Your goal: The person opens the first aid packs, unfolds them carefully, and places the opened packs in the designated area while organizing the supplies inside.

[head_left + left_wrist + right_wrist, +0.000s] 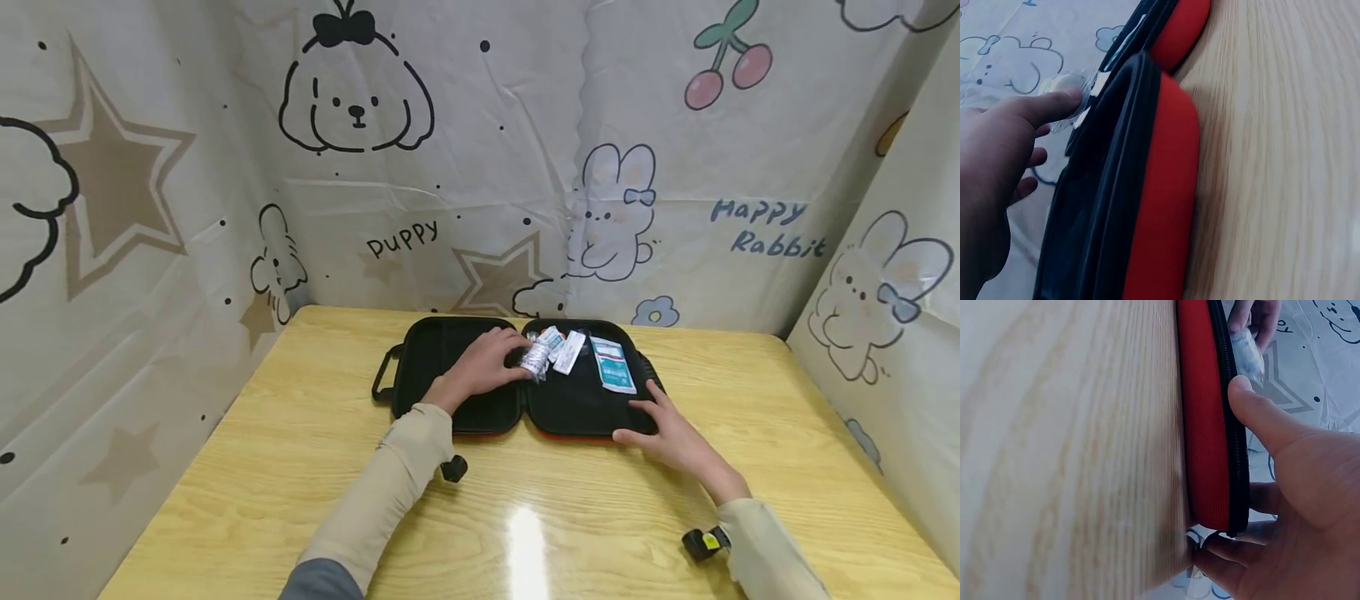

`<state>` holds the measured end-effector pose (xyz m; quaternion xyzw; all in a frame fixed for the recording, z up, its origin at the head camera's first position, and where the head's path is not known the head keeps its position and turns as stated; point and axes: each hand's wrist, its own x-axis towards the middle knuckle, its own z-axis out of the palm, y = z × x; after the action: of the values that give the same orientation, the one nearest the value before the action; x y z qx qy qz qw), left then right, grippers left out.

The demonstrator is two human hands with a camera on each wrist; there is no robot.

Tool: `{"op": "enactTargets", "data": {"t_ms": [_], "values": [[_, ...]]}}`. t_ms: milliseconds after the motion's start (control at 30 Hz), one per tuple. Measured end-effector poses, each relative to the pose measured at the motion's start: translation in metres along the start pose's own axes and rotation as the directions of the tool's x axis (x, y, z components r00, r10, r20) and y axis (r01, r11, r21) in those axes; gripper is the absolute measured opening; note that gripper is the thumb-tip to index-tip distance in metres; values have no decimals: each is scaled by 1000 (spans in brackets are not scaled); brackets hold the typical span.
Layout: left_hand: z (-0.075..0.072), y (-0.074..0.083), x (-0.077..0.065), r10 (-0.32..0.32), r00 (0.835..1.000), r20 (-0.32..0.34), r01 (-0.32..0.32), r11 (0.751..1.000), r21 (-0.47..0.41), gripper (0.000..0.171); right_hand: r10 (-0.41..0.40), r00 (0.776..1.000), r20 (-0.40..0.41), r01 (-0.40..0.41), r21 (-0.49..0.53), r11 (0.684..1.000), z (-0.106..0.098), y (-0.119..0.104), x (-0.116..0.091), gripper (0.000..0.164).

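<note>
An unzipped black-lined case [570, 418] with a red outer shell lies spread on the table. My left hand [487, 360] reaches over its middle and pinches a white roll in clear wrapping [536, 360], which looks like a bandage roll. In the left wrist view, the thumb presses on the wrapped roll [1075, 100]. My right hand [671, 433] is at the case's front right corner with spread fingers. In the right wrist view, its thumb [1244, 384] is at the zippered rim, with the other fingers around the corner, partly hidden behind the case.
In the case's right half lie a teal-and-white packet [615, 364], a narrow white packet [570, 352] and a small printed packet [551, 338]. A black handle [384, 375] sticks out on the left. Behind the wooden table [570, 517] hangs a printed curtain [420, 200].
</note>
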<state>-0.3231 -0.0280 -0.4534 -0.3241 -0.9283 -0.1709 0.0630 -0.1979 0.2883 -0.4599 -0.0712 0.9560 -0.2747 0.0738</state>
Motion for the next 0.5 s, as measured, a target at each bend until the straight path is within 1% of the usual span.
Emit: {"op": "enactTargets", "data": {"t_ms": [167,300,500], "values": [[-10,-12,-16,-46,999,-21,47,999,21,55,-16,1000,-15,17,10,1000,0,2,-1,87],[-19,-23,-31,-83,996,-34,83,996,24,55,-27,1000,-15,27,10,1000,0,1,0,87],[-31,-39,-58,-146,988,-52,145,989,-24,53,-23,1000,-16,23,35,999,2,-1,0,86]]}}
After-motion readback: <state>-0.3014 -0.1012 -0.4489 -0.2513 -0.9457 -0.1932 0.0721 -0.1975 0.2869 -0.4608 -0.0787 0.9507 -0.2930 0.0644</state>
